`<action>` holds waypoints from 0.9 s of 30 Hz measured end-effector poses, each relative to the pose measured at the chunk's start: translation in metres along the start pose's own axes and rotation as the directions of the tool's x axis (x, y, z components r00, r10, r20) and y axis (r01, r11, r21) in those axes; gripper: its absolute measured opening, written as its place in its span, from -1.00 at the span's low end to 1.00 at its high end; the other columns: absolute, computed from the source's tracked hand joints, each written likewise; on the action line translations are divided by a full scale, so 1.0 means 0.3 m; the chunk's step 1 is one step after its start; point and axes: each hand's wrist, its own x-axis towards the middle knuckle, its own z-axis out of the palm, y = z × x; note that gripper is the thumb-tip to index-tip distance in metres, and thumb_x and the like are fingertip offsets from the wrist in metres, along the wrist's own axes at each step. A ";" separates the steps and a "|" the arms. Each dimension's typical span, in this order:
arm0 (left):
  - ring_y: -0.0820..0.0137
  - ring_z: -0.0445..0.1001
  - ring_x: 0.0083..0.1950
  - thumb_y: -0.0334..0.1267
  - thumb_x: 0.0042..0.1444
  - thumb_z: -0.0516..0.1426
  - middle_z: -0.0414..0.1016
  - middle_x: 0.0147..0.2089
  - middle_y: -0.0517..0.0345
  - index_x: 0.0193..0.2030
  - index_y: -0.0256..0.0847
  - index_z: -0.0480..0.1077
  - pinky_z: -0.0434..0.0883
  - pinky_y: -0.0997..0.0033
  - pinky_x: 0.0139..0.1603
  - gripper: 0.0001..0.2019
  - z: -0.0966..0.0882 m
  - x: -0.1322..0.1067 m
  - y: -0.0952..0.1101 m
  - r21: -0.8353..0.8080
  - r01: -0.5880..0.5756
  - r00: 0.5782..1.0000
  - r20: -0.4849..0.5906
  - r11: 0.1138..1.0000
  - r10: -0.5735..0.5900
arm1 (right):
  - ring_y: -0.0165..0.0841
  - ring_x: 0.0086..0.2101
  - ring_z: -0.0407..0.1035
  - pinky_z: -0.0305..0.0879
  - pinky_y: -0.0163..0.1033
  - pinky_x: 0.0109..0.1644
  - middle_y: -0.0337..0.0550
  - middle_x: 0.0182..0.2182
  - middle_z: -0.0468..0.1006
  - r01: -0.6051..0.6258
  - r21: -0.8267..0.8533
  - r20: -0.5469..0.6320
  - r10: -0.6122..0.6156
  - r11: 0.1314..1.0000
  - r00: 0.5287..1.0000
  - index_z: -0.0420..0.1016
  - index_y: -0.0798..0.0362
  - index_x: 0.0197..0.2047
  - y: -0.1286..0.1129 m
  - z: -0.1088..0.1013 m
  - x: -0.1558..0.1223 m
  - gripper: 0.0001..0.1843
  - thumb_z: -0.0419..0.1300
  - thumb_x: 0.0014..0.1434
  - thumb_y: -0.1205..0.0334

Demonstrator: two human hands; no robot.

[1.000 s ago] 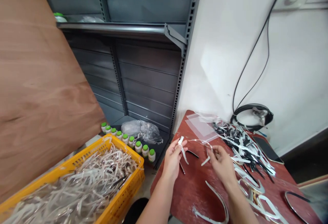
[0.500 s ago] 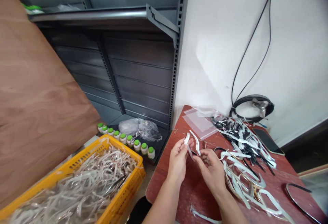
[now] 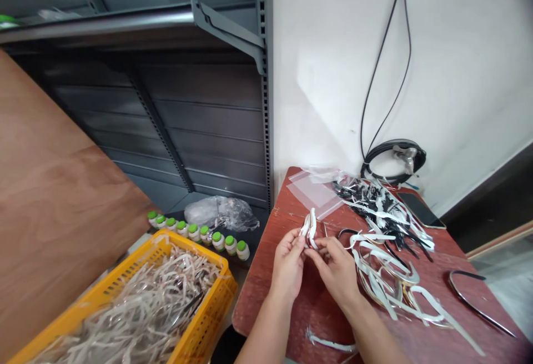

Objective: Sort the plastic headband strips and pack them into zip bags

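Note:
In front of me, above the red-brown table [image 3: 260, 297], my left hand [image 3: 288, 267] pinches a narrow, curved white band [image 3: 306, 225] with a shiny edge. My right hand [image 3: 335, 267] has its fingers closed on the lower end of a second curved white band [image 3: 312, 220]. The two bands stand side by side, their tips pointing away from me. My fingers hide their lower parts, and I cannot make out their exact kind. Right of my right hand lies a loose pile of white and gold-edged curved bands [image 3: 385, 280].
A yellow crate [image 3: 225, 286] full of pale tangled bands stands at left, below green-lidded jars [image 3: 193, 230]. Farther back on the table are clear plastic bags [image 3: 316, 194], black and white strips [image 3: 383, 208] and a phone [image 3: 420, 210]. A black-tipped band [image 3: 478, 303] lies at right.
The two white bands, apart before, are now close together and nearly parallel. My right hand has moved in nearer to my left. The whole view has turned slightly to the right.

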 end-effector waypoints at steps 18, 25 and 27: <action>0.30 0.51 -0.13 -0.33 -0.03 0.25 0.56 -0.16 -0.08 -0.12 -0.31 0.45 0.37 0.37 -0.08 -0.71 -0.008 0.002 -0.011 0.073 0.047 0.997 -0.058 0.996 -0.042 | -0.40 -0.43 0.30 0.23 -0.33 -0.33 -0.24 -0.44 0.40 0.038 0.032 0.081 -0.040 0.999 0.996 0.41 0.03 -0.33 0.002 0.006 0.002 -0.97 0.16 0.17 0.30; 0.37 0.54 -0.20 -0.32 -0.11 0.31 0.58 -0.21 0.02 -0.14 -0.25 0.44 0.41 0.47 -0.19 -0.67 -0.041 0.037 0.000 -0.042 -0.001 0.978 -0.211 0.999 -0.008 | -0.39 -0.34 0.36 0.31 -0.31 -0.21 -0.15 -0.27 0.45 0.090 0.025 0.015 -0.090 0.996 0.996 0.41 0.04 -0.08 -0.054 -0.036 0.021 -0.79 0.14 0.19 0.29; 0.38 0.55 -0.22 -0.32 -0.15 0.33 0.58 -0.21 0.02 -0.15 -0.25 0.44 0.41 0.47 -0.19 -0.64 -0.049 0.039 0.001 -0.074 0.023 0.969 -0.245 0.997 -0.041 | -0.37 -0.27 0.37 0.30 -0.29 -0.15 -0.13 -0.25 0.46 0.112 -0.041 -0.040 -0.114 0.993 0.993 0.41 0.03 -0.08 -0.056 -0.096 0.020 -0.80 0.09 0.22 0.28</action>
